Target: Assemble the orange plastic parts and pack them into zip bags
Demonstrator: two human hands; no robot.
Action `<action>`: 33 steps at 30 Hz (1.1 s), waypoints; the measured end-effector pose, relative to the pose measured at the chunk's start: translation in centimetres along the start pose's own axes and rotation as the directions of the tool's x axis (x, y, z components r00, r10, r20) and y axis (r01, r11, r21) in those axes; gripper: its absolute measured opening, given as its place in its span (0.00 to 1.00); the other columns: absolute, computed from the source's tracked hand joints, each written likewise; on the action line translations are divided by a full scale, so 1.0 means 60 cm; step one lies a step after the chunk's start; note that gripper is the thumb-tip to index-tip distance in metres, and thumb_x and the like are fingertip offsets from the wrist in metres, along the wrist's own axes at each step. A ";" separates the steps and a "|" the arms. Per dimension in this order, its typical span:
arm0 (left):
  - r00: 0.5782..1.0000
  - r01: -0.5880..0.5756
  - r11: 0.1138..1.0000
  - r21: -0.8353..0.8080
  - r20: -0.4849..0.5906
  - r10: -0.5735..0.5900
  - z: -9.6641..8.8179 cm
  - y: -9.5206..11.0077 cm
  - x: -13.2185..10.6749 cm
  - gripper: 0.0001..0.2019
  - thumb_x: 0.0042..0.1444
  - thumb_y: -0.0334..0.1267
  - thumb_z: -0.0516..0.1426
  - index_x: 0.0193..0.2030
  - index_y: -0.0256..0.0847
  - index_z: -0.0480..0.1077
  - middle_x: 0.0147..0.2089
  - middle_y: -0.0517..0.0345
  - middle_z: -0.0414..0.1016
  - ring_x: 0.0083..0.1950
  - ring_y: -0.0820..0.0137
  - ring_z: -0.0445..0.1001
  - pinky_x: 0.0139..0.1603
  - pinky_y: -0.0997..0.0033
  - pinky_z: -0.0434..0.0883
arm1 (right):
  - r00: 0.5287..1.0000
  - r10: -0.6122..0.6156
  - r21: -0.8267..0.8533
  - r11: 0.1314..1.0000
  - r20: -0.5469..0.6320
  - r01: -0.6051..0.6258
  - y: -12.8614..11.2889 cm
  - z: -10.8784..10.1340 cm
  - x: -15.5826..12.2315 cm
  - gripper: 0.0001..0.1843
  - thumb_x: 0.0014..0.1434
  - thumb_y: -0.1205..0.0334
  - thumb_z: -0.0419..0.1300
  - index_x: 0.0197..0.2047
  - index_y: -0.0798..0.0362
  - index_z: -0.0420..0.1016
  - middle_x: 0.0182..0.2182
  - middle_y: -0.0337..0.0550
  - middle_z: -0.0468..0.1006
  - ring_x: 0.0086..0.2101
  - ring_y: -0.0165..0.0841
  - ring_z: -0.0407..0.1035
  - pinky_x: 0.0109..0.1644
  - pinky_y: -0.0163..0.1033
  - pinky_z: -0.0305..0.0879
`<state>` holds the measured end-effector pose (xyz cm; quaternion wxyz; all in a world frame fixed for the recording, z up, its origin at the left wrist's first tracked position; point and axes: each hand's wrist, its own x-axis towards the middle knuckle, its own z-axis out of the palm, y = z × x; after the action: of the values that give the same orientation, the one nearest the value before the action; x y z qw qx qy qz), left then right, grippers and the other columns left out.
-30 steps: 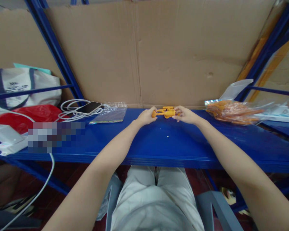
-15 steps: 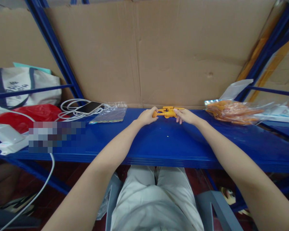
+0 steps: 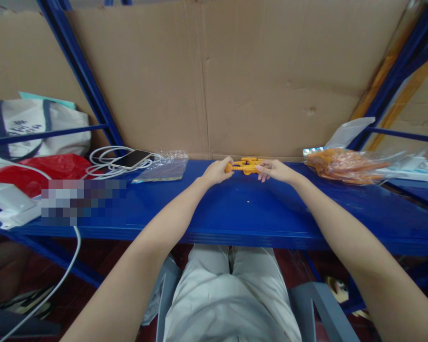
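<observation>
A small orange plastic toy piece [image 3: 245,166] lies at the back of the blue shelf [image 3: 235,209], against the cardboard wall. My left hand [image 3: 217,172] is curled round its left end, by a rounded knob. My right hand [image 3: 274,170] pinches its right end with the fingertips. Both hands rest on the shelf surface. A tiny yellow speck [image 3: 248,201] lies on the shelf in front of them.
A clear bag of orange parts [image 3: 342,165] lies to the right. To the left are a flat clear plastic bag [image 3: 162,168], a phone [image 3: 131,159] on coiled white cable [image 3: 103,164], a red bag [image 3: 39,172] and a white tote bag [image 3: 32,126]. Blue shelf uprights stand on both sides.
My right hand's fingers lifted and spread off the orange piece half a second ago, and have now closed on its right end again. My left hand has kept its hold.
</observation>
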<state>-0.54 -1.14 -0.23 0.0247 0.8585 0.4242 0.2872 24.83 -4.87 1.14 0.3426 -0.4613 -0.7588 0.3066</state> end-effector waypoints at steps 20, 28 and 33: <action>1.000 0.011 0.999 0.039 -0.003 -0.011 -0.001 0.008 0.000 0.15 0.55 0.34 0.62 0.49 0.42 0.67 0.30 0.60 0.77 0.32 0.68 0.74 0.35 0.72 0.65 | 0.998 -0.063 0.000 0.998 -0.017 0.063 0.014 -0.001 0.003 0.20 0.54 0.58 0.70 0.45 0.53 0.68 0.40 0.48 0.81 0.28 0.30 0.75 0.32 0.40 0.76; 0.999 -0.013 1.000 0.009 -0.038 0.013 0.002 -0.001 0.002 0.14 0.55 0.36 0.62 0.47 0.43 0.67 0.28 0.63 0.76 0.29 0.70 0.73 0.33 0.74 0.64 | 0.999 -0.053 -0.010 0.999 0.008 0.053 0.006 -0.001 0.003 0.19 0.55 0.46 0.68 0.36 0.55 0.73 0.31 0.47 0.82 0.24 0.29 0.73 0.31 0.38 0.74; 0.999 -0.011 1.000 0.020 -0.038 0.012 0.001 0.003 0.001 0.13 0.56 0.35 0.61 0.48 0.42 0.67 0.29 0.61 0.77 0.29 0.70 0.74 0.33 0.74 0.65 | 0.999 0.022 0.015 1.000 0.035 -0.023 -0.002 0.001 0.002 0.30 0.56 0.33 0.61 0.30 0.56 0.75 0.24 0.48 0.81 0.22 0.30 0.73 0.29 0.36 0.71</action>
<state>-0.34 -1.21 -0.22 0.0065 0.8555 0.4223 0.2994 24.67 -4.84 1.24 0.3294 -0.4615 -0.7571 0.3244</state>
